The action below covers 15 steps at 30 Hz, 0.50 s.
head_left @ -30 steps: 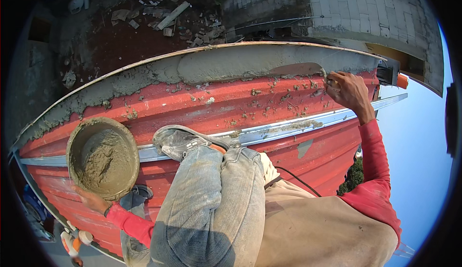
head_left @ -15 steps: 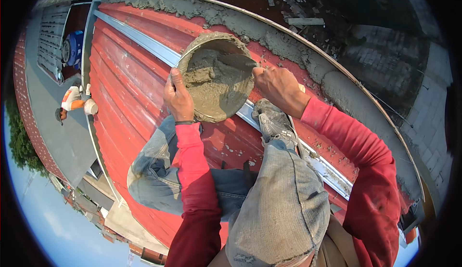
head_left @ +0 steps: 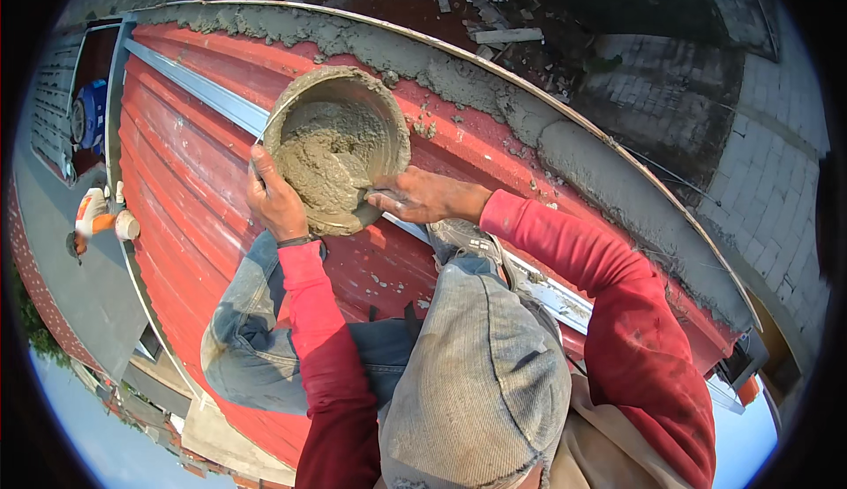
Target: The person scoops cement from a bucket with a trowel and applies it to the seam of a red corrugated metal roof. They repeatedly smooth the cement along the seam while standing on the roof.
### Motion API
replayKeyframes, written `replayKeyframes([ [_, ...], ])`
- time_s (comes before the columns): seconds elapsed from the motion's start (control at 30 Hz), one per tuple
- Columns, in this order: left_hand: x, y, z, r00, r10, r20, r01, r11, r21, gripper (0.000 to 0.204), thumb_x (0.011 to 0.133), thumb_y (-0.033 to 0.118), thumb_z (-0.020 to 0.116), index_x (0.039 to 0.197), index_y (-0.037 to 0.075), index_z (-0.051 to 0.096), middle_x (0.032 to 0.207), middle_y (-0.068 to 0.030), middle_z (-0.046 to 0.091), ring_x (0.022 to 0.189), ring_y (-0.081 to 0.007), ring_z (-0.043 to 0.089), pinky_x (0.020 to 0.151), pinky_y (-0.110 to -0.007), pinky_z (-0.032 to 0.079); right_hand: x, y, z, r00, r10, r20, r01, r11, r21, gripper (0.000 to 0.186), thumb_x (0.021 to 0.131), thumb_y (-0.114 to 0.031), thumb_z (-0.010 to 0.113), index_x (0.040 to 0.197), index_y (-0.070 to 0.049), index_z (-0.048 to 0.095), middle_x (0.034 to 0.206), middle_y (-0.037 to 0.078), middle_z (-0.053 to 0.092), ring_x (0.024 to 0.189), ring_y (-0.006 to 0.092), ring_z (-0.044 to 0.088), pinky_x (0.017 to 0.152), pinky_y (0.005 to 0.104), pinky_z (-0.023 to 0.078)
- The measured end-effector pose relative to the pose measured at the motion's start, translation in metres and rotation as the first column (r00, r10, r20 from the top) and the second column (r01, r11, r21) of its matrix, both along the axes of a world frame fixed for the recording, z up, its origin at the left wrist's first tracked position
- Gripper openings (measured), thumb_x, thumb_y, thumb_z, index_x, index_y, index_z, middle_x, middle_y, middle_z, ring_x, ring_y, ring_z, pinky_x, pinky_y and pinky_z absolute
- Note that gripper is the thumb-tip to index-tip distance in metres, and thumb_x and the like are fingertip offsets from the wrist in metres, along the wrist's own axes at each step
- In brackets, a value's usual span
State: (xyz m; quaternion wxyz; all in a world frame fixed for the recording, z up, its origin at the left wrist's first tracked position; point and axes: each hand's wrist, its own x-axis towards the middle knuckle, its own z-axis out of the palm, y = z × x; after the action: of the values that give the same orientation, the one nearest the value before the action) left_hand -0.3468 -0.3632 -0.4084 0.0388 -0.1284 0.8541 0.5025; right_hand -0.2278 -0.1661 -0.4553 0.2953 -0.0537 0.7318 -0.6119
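A bucket coated with mortar tilts toward me over the red metal roof. My left hand is closed on its left rim, thumb up along the edge. Grey-brown wet mortar lies inside in an uneven heap. My right hand is closed around the handle of a trowel at the bucket's lower right. The trowel's blade is sunk into the mortar and smeared with it, so its outline shows only in part; the fingers cover most of the handle.
Beneath me spreads the ribbed red roof, crossed by a silvery metal strip. A mortar band follows the roof's far and right edge, with a drop beyond. At the left, below, a person stands near a blue tank.
The trowel blade has swung from the bucket's right wall into the mortar's lower middle. My right hand has moved down and left against the bucket. The view has shifted, and the bucket tilts more toward me.
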Motion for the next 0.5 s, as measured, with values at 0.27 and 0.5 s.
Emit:
replayKeyframes([
  [0.27, -0.012, -0.033, -0.026, 0.997, 0.074, 0.031, -0.076, 0.994, 0.081, 0.069, 0.110, 0.056, 0.052, 0.130, -0.008, 0.069, 0.121, -0.0135, 0.073, 0.105, -0.0207, 0.067, 0.093, -0.035, 0.053, 0.050, 0.065, 0.065, 0.969, -0.213, 0.124, 0.191, 0.968, 0.164, 0.038, 0.106, -0.038, 0.058, 0.122, -0.005, 0.066, 0.094, 0.026, 0.071, 0.085, 0.0473, 0.070, 0.078, 0.0535, 0.056],
  [0.5, -0.019, -0.030, -0.019, 0.993, 0.074, 0.091, -0.082, 0.993, 0.090, 0.067, 0.110, 0.056, 0.053, 0.129, -0.006, 0.070, 0.123, -0.0132, 0.073, 0.106, -0.0192, 0.067, 0.092, -0.034, 0.054, 0.117, 0.134, 0.118, 0.910, -0.318, -0.264, 0.383, 0.412, 0.827, 0.029, 0.098, -0.021, 0.072, 0.121, -0.005, 0.065, 0.098, 0.016, 0.073, 0.077, 0.0410, 0.071, 0.063, 0.0468, 0.054],
])
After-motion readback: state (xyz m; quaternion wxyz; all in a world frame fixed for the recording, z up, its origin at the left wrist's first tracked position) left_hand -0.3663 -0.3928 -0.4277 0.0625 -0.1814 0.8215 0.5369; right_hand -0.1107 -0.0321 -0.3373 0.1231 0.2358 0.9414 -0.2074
